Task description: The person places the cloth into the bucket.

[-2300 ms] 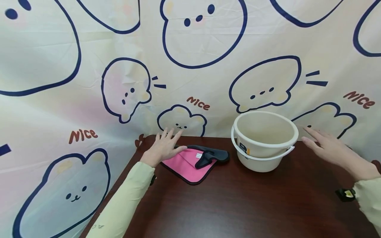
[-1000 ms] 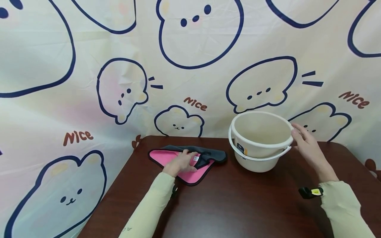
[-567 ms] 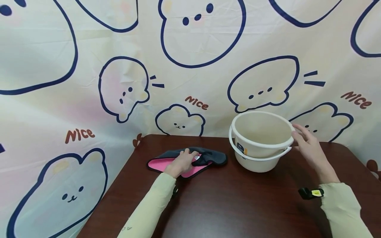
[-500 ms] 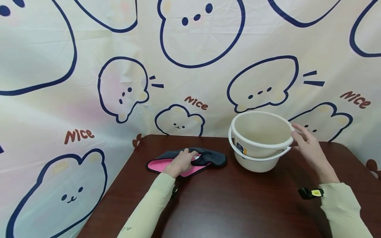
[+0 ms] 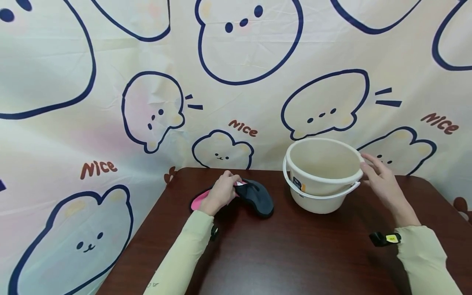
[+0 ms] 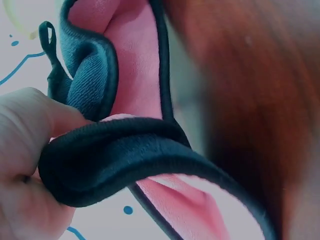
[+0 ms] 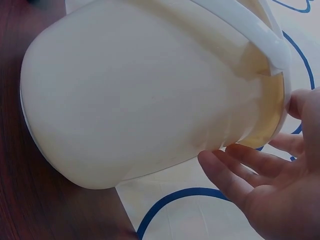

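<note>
My left hand [image 5: 222,191] pinches a cleaning cloth [image 5: 257,198], pink on one face and dark grey on the other, with black edging. Part of the cloth is raised off the table while its folds droop to both sides. In the left wrist view, thumb and fingers hold a folded edge of the cloth [image 6: 135,145], and a small hanging loop [image 6: 48,42] sticks out. My right hand [image 5: 383,186] rests its loosely extended fingers against the right side of a cream bucket [image 5: 320,186] near the rim. The bucket [image 7: 125,95] stands upright; its white handle hangs down in front.
The dark brown wooden table [image 5: 295,254] carries the bucket and cloth. Behind it and to the left hangs a pale backdrop [image 5: 147,57] printed with cartoon bears. A label [image 5: 298,183] is on the bucket's front. Each wrist wears a black strap.
My left hand has come down onto the cloth, gripped it and lifted it, bunching it up. My right hand has moved left onto the bucket's side and stayed there. The bucket stays in place.
</note>
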Demonstrator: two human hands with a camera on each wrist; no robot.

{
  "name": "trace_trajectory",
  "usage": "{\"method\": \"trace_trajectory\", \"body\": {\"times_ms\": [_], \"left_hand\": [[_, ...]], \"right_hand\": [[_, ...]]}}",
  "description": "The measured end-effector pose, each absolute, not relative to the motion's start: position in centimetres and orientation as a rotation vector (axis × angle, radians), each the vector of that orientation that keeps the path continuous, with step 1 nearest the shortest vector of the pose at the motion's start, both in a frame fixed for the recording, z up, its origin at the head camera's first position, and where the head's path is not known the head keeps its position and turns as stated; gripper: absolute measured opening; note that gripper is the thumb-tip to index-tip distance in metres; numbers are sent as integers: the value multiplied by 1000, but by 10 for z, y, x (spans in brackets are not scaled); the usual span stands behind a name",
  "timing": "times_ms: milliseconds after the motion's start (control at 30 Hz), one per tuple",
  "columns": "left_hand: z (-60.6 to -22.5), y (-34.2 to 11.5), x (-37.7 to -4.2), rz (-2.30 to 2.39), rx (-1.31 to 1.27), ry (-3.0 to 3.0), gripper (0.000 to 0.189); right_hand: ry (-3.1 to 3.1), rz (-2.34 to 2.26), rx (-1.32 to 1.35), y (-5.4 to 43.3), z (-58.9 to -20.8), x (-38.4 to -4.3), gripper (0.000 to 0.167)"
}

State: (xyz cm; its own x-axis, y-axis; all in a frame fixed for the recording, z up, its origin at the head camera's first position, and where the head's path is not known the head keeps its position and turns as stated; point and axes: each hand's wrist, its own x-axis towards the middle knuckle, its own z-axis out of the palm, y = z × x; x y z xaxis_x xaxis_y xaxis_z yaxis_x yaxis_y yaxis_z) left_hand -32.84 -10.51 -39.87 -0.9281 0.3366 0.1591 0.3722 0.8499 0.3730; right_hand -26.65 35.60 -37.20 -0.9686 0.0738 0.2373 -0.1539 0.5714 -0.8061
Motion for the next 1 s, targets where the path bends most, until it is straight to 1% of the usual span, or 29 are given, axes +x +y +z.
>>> {"method": "trace_trajectory", "body": {"times_ms": [267, 467, 833, 1000], "left_hand": [[-386, -101, -324, -789, -521, -2804, 38], [-376, -95, -324, -860, -500, -2748, 33], [-358, -85, -327, -879, -556, -2583, 29], [-342, -80, -327, -862, -600, -2504, 28]], "right_hand": [[-2563, 1351, 73, 359, -373, -267, 63], [-2555, 1372, 69, 358, -373, -266, 63], [-2550, 1405, 62, 355, -371, -267, 65], [-2544, 1405, 54, 356, -372, -267, 64]]}}
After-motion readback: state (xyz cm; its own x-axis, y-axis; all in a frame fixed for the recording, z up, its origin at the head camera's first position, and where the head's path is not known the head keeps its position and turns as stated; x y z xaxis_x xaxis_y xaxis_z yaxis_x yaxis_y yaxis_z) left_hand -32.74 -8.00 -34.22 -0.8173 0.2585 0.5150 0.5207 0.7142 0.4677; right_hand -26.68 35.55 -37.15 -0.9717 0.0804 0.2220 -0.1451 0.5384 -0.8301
